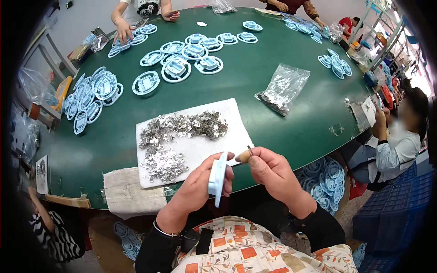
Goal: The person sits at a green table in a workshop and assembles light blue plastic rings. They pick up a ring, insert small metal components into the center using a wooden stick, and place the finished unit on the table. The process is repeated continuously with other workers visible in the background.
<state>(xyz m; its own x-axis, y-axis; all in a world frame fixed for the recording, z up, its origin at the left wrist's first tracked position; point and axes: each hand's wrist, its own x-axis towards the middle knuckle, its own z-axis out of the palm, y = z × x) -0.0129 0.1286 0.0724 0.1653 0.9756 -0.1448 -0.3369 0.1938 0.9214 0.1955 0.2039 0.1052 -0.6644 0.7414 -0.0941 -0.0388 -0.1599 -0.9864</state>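
My left hand (195, 183) grips a light blue plastic part (217, 179), which is turned on edge so its flat faces point sideways. Just to its right, my right hand (278, 176) pinches a small metal piece (250, 150) between thumb and forefinger. A tan cover (244, 157) sits on a fingertip of that hand. The two hands are close together, with the metal piece apart from the blue part. In front of them lies a white foam board (239, 119) bearing a dark heap of small metal clips (211, 125) and a brighter heap of metal pieces (165, 164).
On the green table (218, 86), blue parts lie in groups, including a pile (104, 85) at left. A clear bag (287, 86) holds metal pieces. A grey cloth (132, 193) hangs over the near edge. More blue parts (321, 182) fill a box below right. Other people work around the table.
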